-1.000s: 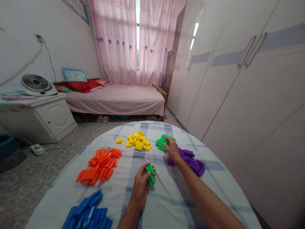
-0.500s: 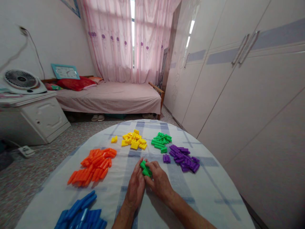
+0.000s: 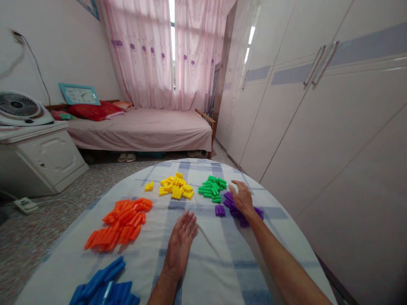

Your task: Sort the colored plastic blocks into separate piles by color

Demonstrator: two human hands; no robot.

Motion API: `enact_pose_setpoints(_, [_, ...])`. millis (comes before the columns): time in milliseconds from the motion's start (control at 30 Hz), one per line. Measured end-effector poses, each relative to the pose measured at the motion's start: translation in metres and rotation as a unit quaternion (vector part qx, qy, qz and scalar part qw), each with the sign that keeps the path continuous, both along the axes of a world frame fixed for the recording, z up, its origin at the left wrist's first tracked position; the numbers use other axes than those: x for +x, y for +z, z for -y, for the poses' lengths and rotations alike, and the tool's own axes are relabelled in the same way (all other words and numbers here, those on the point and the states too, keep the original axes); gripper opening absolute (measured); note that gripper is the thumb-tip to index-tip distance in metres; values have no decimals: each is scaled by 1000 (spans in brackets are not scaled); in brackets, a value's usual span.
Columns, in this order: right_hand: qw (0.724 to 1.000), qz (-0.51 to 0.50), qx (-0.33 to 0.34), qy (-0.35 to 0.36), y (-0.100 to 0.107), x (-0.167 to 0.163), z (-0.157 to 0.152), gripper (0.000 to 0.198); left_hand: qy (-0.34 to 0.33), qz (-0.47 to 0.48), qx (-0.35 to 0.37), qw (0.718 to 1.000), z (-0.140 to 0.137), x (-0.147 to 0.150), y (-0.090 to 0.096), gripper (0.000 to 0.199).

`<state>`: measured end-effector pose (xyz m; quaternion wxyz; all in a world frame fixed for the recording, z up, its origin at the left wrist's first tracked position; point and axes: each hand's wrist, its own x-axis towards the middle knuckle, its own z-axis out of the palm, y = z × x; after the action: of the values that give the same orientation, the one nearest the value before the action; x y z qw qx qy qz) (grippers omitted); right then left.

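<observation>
My left hand (image 3: 182,239) lies on the cloth-covered table with its fingers stretched out and nothing in it. Farther forward, my right hand (image 3: 242,197) hovers over the purple tube-shaped plastic pieces (image 3: 231,206), hiding part of that heap. Its fingers are apart, pointing left toward the heap of green plastic pieces (image 3: 212,186), and no piece shows in them. A small purple piece (image 3: 219,210) sits just left of the purple heap. Yellow pieces (image 3: 176,186) form a heap left of the green ones.
Orange plastic pieces (image 3: 121,224) are piled on the table's left side, blue ones (image 3: 104,284) at the near left. A separate yellow piece (image 3: 149,186) lies by the yellow heap. Beyond the round table (image 3: 273,271) are a bed (image 3: 143,127), a cabinet (image 3: 47,161) and a wardrobe (image 3: 305,148).
My right hand has moved forward and right from beside my left hand to the purple heap. The green pieces both hands held are out of them; my left hand now lies flat.
</observation>
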<state>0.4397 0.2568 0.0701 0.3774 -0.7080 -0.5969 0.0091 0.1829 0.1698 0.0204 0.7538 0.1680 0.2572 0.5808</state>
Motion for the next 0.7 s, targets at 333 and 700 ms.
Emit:
enact_pose_setpoints(333, [991,-83,-103,-1,-37,86,26,49,18,-13,18,1000,-1,1,-9,41])
enact_pose_setpoints(700, [968,-132,-54,205,-33,-18,70,38,28,-19,11,999,0,0,-2,36])
